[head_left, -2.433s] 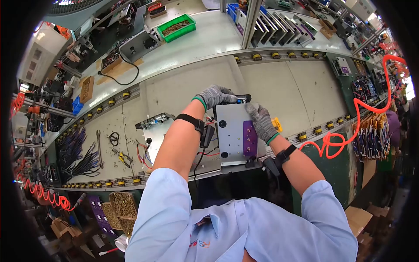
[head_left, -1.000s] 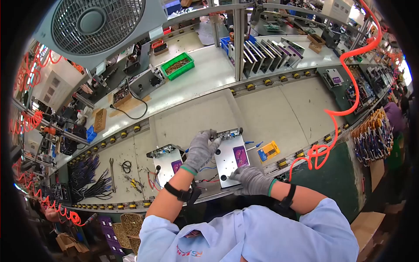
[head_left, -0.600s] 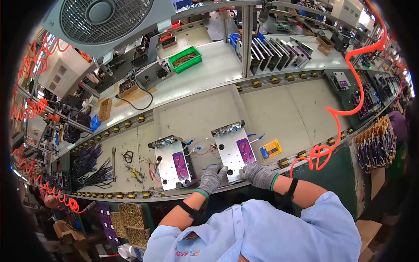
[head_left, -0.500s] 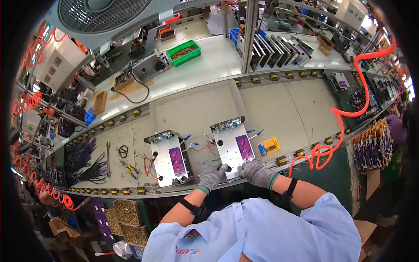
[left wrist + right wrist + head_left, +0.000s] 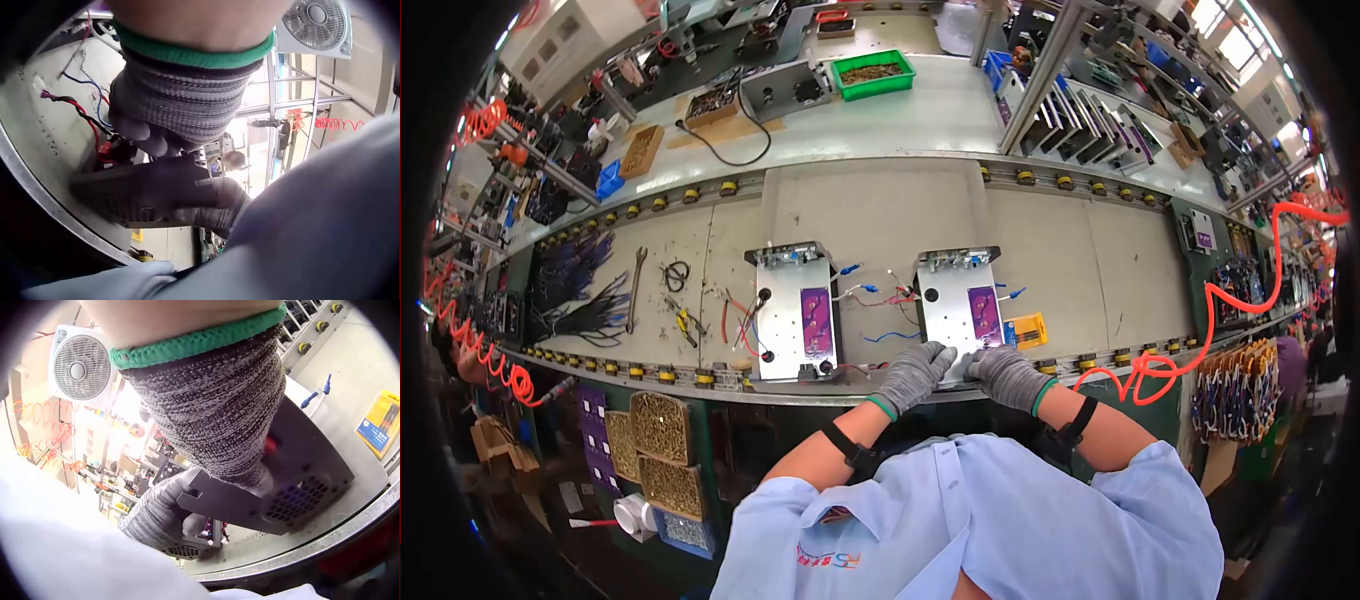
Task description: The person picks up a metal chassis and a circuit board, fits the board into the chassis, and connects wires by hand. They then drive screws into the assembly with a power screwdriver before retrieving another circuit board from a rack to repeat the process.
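Both gloved hands grip the near end of a flat metal case [image 5: 950, 318] that lies on the bench in the head view. It has a purple panel on its right side and connectors along its far end. My left hand [image 5: 915, 375] holds its near left corner, my right hand [image 5: 1008, 377] the near right corner. In the right wrist view the right hand [image 5: 209, 419] covers part of the dark vented end panel [image 5: 297, 481]. A similar case [image 5: 780, 320] with a purple panel lies to the left, with loose red and blue wires beside it.
A yellow-and-blue pack [image 5: 1025, 330] sits right beside the held case. Pliers [image 5: 688, 322], a wrench [image 5: 637, 285] and dark cable bundles [image 5: 585, 300] lie to the left. Behind stands a green bin [image 5: 873, 75]. An orange coiled hose [image 5: 1215, 310] hangs at right.
Earlier the case was tilted up with both hands at its far end. It was lowered flat, the hands shifted to its near end, and it now lies straighter and closer to the yellow-and-blue pack.
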A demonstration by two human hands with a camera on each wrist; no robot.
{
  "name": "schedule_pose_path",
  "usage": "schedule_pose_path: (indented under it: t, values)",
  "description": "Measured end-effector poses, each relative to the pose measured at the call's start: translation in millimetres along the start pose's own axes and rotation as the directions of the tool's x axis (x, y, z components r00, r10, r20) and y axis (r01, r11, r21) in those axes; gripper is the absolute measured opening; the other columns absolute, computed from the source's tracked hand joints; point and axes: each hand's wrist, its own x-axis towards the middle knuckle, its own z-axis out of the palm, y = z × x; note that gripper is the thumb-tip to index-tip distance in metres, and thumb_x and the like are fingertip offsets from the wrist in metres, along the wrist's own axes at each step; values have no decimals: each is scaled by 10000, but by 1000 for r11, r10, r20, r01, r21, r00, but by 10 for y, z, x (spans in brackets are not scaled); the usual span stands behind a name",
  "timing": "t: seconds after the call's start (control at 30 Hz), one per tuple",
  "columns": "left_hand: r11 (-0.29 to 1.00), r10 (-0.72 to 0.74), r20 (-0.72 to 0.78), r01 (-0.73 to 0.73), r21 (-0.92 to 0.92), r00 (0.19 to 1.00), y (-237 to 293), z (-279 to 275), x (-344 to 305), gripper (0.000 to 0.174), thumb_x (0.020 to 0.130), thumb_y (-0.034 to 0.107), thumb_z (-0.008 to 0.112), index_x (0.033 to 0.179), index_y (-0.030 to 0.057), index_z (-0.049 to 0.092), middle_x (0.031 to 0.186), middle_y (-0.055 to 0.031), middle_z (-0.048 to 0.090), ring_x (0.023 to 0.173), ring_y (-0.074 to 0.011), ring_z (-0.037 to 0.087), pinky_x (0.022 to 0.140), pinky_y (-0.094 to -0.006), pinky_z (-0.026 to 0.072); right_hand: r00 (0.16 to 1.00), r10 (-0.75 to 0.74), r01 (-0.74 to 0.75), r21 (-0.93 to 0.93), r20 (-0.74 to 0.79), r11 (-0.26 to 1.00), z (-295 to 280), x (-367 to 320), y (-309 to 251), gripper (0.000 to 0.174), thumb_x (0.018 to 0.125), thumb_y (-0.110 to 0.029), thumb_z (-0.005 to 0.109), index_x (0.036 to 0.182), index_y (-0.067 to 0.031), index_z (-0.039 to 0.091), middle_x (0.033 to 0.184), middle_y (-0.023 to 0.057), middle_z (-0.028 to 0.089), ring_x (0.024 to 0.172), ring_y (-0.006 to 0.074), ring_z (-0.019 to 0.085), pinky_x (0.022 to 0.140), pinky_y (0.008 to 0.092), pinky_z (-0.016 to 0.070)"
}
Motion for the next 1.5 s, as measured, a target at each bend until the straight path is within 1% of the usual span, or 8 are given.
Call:
schedule_pose_path:
  t: [0.3,0.37,0.43,0.67,0.97,1.03,1.17,1.5]
  values:
    - [997,-73,117,70,32,990,-982,-15,-122,324,976,375,605,975,57,670,739,-69,653,578,-155,591,553,-312,495,999,20,-16,139,-30,990,-594,18,-288,293,806,-265,761,1039,-92,727,1022,127,708,947,334,672,836,434,536]
    - [393,-286,351,444,-805,891,-1215,73,-68,334,950,436,638,1039,114,648,760,-64,655,576,-174,618,477,-339,509,990,40,-16,177,-132,984,-754,341,-348,295,842,-339,719,1043,-124,738,929,121,700,934,324,668,828,437,527]
    - [198,-349,349,433,-879,869,-1248,120,67,318,943,448,650,1026,143,621,730,-30,625,502,-129,579,366,-268,447,993,21,-13,71,-113,997,-810,612,-391,227,838,-279,707,1015,-143,749,919,119,705,919,326,672,808,446,520]
    - [758,-157,89,177,-627,984,-1174,-79,-25,371,928,386,701,1067,46,647,737,-16,619,603,-107,586,545,-253,490,968,-16,176,-629,250,757,-273,1529,-700,207,713,-182,700,879,-72,757,874,135,694,875,310,671,777,446,477]
    - [846,42,-285,-186,-500,958,-1337,103,283,243,961,292,629,1031,60,657,749,-17,597,638,-106,589,540,-281,493,997,-71,53,-433,-26,900,-372,1482,-495,222,713,-400,724,777,-188,731,770,90,648,864,309,636,816,444,475]
    - [560,-446,132,391,-730,885,-1518,123,384,239,959,325,617,953,89,656,706,-26,597,538,-131,593,433,-294,464,997,-49,64,-299,56,952,-427,1469,-432,248,731,-403,718,761,-157,716,793,92,650,863,303,635,818,448,473]
    - [259,-630,202,448,-856,750,-1604,233,318,220,961,353,600,965,134,626,685,-20,606,468,-151,586,321,-275,398,980,76,-68,49,-181,996,-468,1415,-219,251,720,-366,724,774,-121,710,757,103,642,827,325,627,774,452,496]
    - [-126,-256,150,120,-985,955,-1355,-62,481,189,989,352,617,970,164,616,719,28,569,500,-144,510,400,-288,400,1000,7,-4,-459,4,889,-511,1787,-455,139,819,-233,659,903,-164,746,786,68,716,819,268,706,711,425,539]
